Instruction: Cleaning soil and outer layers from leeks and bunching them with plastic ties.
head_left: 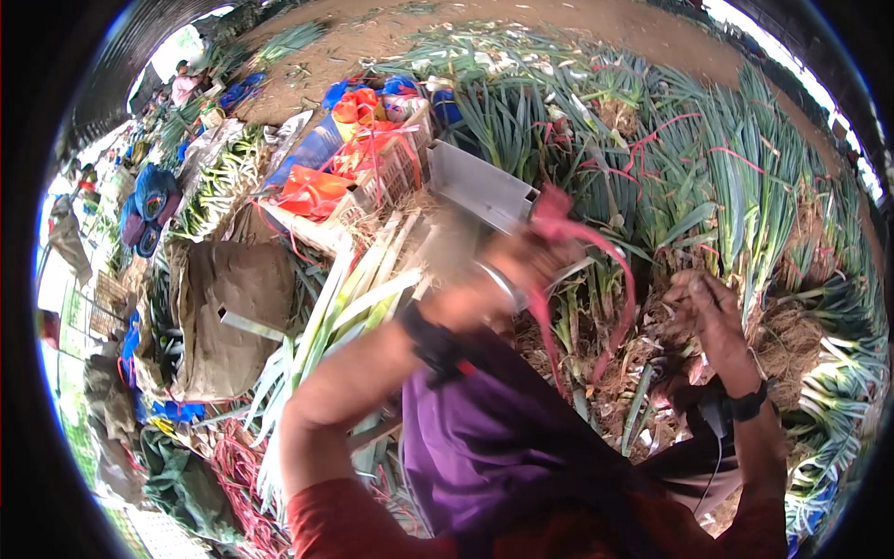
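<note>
A pink-red tie strip (622,317) hangs in a loop from my left hand (521,265), which is raised over my lap and smeared by motion. The hand looks closed around the strip's upper end. Off to the right, my right hand (705,306) has its fingers curled together above roots and leek scraps; whether anything is between them is hidden. Just beyond my hands stand leeks (596,224) with their green leaves pointing away. Loose leek stalks (345,307) lie at my left, beside my forearm. Behind my left hand is a grey rectangular trough (480,182), partly covered by the hand.
A plastic crate (410,149) holds orange and red bags. At left lie a brown sack (228,317), a green sack (191,484) and a heap of pink-red strips (244,484). Bundled leeks (745,186) fill the right. Another person (184,84) is far back left.
</note>
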{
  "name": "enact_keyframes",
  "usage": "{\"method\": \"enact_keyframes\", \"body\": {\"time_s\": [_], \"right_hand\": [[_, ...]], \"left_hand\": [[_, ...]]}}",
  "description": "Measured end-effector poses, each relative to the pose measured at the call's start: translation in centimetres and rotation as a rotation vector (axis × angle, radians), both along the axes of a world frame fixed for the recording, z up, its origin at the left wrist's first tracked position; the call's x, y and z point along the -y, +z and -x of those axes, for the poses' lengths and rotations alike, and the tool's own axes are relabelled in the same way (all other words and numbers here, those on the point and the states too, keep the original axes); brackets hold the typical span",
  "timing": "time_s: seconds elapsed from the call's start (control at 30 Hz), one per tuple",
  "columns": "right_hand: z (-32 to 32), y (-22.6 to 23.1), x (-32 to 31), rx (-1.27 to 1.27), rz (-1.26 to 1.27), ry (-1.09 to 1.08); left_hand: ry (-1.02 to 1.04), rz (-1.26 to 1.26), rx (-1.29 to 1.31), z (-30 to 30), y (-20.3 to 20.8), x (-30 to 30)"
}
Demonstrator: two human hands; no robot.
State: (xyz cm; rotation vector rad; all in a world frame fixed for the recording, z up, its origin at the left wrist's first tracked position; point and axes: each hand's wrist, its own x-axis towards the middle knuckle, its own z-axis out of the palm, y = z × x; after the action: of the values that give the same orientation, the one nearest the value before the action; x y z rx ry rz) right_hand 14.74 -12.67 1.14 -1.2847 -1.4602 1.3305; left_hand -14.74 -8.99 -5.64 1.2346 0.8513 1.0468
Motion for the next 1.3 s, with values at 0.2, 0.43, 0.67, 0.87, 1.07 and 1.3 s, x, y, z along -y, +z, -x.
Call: {"method": "enact_keyframes", "body": {"time_s": [0.2, 0.43, 0.67, 0.87, 1.07, 1.3], "right_hand": [[-6.0, -13.7, -5.1, -0.081, 0.37, -0.177], [-7.0, -23.3, -3.5, -0.027, 0.503, 0.012], [-8.6, -30.2, -5.4, 0.25, 0.392, 0.218], [-12.1, -37.1, -4.9, 0.093, 0.476, -0.063], [-10.8, -37.8, -3.6, 0.164, 0.637, -0.151], [-1.6, -42.4, -4.9, 0.392, 0.2, 0.034]], "left_hand": [[1.132, 0.13, -0.352, 22.3, 9.8, -7.9], [1.334, 0.475, -0.652, 29.3, 8.8, -8.4], [0.726, 0.061, -0.814, 17.6, 1.4, -10.7], [0.186, 0.13, -0.221, -6.2, 4.2, -3.1], [0.174, 0.239, 0.196, -8.9, -0.9, -2.7], [0.22, 0.436, -0.059, -11.2, 0.6, -3.1]]}}
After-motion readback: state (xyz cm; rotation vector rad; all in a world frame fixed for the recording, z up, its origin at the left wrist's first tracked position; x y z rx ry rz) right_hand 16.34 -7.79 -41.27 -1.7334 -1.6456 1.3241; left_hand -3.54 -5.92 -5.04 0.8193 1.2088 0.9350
